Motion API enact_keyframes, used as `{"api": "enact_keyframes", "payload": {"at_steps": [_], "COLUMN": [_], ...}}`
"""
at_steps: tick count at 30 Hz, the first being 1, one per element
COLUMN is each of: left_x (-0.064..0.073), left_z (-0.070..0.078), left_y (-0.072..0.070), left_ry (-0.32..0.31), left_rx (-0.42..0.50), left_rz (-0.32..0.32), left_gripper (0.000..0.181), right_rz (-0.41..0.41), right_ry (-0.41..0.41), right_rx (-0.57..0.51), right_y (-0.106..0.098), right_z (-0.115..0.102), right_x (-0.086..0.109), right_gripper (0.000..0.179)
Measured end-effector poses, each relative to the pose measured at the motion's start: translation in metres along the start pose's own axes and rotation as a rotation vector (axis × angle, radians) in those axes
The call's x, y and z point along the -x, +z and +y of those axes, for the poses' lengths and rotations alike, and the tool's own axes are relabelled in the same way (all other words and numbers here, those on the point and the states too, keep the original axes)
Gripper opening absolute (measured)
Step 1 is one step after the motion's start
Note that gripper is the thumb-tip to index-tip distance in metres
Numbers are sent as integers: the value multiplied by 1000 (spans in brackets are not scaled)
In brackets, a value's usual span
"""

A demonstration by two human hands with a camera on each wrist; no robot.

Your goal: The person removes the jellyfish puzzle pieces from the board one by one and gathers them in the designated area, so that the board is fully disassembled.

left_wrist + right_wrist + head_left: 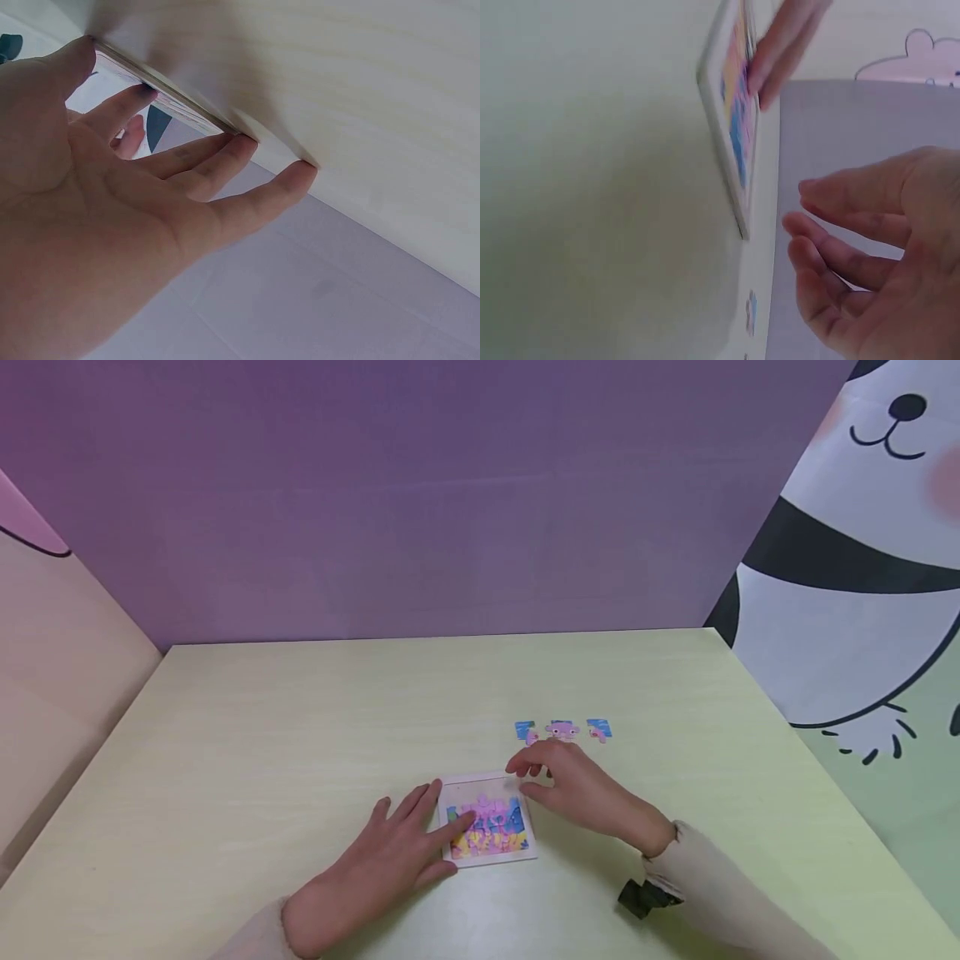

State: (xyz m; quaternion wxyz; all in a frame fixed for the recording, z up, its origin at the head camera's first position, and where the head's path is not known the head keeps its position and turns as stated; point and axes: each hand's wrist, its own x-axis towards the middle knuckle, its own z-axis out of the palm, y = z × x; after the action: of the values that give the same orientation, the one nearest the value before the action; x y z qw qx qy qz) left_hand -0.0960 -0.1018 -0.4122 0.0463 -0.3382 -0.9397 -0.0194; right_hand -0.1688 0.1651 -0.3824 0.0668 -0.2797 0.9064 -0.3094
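Note:
A small jigsaw tray [497,862] with a pale frame lies on the table, its lower part filled with colourful pieces and its top strip bare. My left hand [393,847] spreads over the tray's left side, index finger on the assembled pieces [495,831]. In the left wrist view, other fingertips of the left hand [150,172] touch the tray's edge and the table. Over the tray's upper right corner hovers my right hand [577,785], fingers loosely bent. The right wrist view shows nothing between the fingers of the right hand [870,255].
Behind the tray lie three loose jigsaw pieces in a row: a left piece [523,729], a middle piece [562,729] and a right piece [598,729]. A purple wall [420,510] borders the table's far edge. A dark object [643,897] hangs at the right sleeve.

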Motion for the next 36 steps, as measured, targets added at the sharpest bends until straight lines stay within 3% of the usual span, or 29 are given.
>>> {"api": "enact_keyframes", "payload": {"at_steps": [9, 16, 28, 36], "left_x": [-2, -4, 1, 1], "left_z": [0, -1, 0, 1], "left_y": [3, 4, 5, 4], "left_ry": [25, 5, 21, 40], "left_rx": [-32, -9, 34, 4], "left_rz": [42, -15, 1, 39], "left_gripper": [52, 54, 49, 48], "right_rz": [-88, -77, -87, -80], "right_ry": [-57, -58, -29, -21], "right_rx": [144, 124, 105, 117], "right_y": [16, 20, 23, 23], "right_z": [-9, -9, -10, -10], "right_x": [10, 13, 12, 13], "right_gripper": [25, 22, 20, 21]}}
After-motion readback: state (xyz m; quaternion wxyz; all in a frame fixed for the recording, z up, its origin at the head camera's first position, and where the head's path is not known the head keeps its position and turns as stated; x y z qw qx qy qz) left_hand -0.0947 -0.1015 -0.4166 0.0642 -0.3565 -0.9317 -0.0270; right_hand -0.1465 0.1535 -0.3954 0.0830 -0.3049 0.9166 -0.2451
